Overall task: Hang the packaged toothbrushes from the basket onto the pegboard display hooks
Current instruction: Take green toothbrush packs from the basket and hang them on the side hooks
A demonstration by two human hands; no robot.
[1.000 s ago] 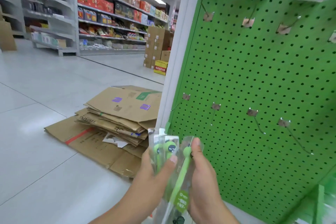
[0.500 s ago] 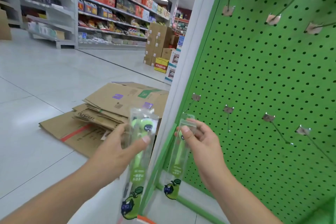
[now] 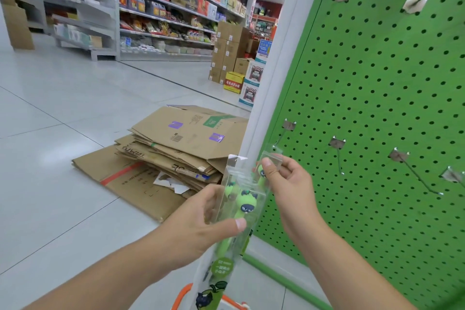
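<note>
- Since half a second ago the right hand (image 3: 289, 184) has lifted its single pack nearer the lowest row of hooks, and the left hand (image 3: 198, 224) has brought its bundle in closer, so the two lots now overlap; before, a clear gap lay between them.
- Far left and across the aisle stand store shelves (image 3: 161, 7) of red boxes and jugs; their print is too small to read.
- On the floor (image 3: 50, 158), left of the white post (image 3: 271, 83), lies a stack of flattened cardboard (image 3: 176, 148); purple stickers and a green label show on top, and dark letters along one edge cannot be made out.
- The left hand's thumb and curled fingers (image 3: 236, 223) grip a bundle of packaged toothbrushes (image 3: 239, 199) around its middle: clear sleeves, green cartoon-headed handles, a round green label with white writing too blurred to read, and a green apple figure at the bottom.
- Below the bundle, at the lower edge of the view, an orange basket handle (image 3: 181, 294) shows.
- The right hand pinches the top tab of one toothbrush pack (image 3: 273, 160) between thumb and fingertips, the other fingers curled; the tab sits just below the tip of the leftmost hook (image 3: 281, 134), and contact cannot be told.
- To the right the green pegboard (image 3: 377, 108) carries further bare hooks.
</note>
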